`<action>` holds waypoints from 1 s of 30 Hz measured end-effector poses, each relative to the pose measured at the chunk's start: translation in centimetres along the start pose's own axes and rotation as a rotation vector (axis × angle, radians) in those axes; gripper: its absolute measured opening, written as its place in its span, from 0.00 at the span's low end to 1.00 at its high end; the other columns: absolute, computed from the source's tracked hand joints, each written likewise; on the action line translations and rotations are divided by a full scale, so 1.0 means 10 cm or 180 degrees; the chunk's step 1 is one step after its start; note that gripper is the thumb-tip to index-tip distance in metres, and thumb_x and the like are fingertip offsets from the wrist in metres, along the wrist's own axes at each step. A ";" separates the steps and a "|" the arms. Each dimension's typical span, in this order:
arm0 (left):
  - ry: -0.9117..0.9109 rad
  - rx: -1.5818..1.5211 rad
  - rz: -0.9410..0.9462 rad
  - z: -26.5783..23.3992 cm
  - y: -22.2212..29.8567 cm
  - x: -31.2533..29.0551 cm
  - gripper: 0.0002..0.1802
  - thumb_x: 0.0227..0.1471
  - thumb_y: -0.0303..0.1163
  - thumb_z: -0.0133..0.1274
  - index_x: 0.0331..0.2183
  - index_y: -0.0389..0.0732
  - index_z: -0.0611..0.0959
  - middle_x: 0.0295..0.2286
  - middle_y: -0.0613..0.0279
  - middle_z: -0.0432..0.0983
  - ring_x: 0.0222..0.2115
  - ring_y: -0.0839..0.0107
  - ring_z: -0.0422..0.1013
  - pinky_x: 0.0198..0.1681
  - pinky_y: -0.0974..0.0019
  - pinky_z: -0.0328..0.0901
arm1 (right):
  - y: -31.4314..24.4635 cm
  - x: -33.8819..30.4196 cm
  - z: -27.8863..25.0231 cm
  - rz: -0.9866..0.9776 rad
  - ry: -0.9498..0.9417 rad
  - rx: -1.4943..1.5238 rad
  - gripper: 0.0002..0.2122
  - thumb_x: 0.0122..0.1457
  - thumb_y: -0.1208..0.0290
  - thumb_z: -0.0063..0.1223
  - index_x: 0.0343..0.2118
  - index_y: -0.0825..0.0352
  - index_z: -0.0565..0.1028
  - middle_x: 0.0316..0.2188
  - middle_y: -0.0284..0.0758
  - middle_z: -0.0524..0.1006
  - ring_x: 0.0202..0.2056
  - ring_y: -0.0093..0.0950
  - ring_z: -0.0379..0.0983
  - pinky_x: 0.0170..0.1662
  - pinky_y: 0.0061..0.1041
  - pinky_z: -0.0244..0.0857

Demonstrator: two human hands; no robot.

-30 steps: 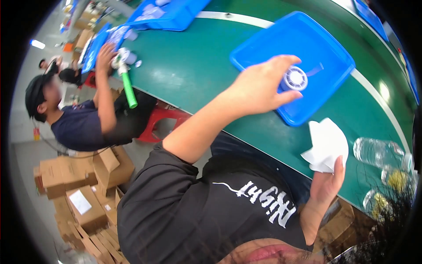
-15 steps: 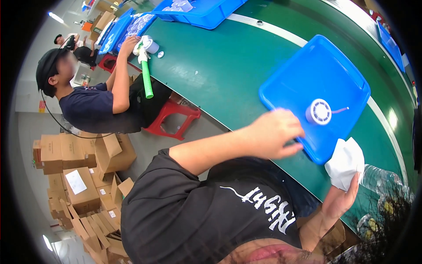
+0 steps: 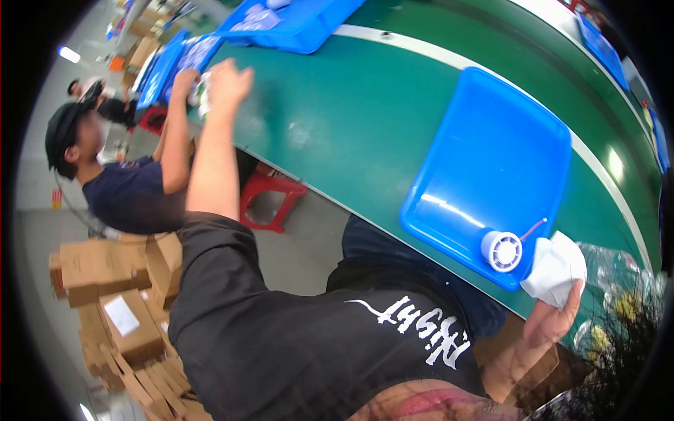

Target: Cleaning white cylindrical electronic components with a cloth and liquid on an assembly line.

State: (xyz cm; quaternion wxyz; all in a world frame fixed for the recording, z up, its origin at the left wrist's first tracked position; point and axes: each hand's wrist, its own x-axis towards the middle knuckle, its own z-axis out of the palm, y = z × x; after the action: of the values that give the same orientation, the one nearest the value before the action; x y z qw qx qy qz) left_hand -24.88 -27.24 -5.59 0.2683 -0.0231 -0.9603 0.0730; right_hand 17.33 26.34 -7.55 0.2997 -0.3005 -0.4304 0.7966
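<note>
My left arm is stretched out to the far left, and my left hand [image 3: 228,88] hovers over the table edge beside a co-worker's hands. Its fingers look spread and slightly blurred, with nothing visible in them. At the right, my right hand [image 3: 558,319] grips a crumpled white cloth [image 3: 554,270] by the tray's near corner. Inside the blue tray [image 3: 491,161], close to that corner, lies a small white round part [image 3: 503,250] with a slotted, fan-like face and a thin pinkish wire. The co-worker's hand [image 3: 184,83] is by a white-and-green item [image 3: 203,95], partly hidden behind my left hand.
A blue bin [image 3: 302,28] with pale parts stands at the far left, near another blue tray [image 3: 165,70]. Clear plastic bottles [image 3: 611,274] lie at the right. A red stool [image 3: 270,200] and stacked cardboard boxes [image 3: 105,263] are on the floor at left.
My left hand has swung from beside the tray to the far left, by the co-worker. The tray and the white part appear shifted in view. My right hand still holds the cloth.
</note>
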 end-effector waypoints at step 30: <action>-0.0838 -0.5875 0.2893 -1.76 2.95 -1.92 0.35 0.32 0.13 0.62 0.48 0.38 0.76 0.50 0.48 0.66 0.46 0.55 0.71 0.44 0.62 0.71 | -0.08 -0.53 0.93 0.0527 -0.1424 -0.0782 0.14 0.64 0.62 0.49 0.43 0.70 0.73 0.32 0.29 0.74 0.33 0.15 0.67 0.36 0.15 0.59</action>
State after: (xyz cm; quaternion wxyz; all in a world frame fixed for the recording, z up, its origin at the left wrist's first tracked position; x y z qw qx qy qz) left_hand 0.76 2.53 -5.03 -0.0137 -0.5715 -0.5652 -0.5947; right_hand 14.08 18.08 -1.49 0.0922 -0.1853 -0.5533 0.8069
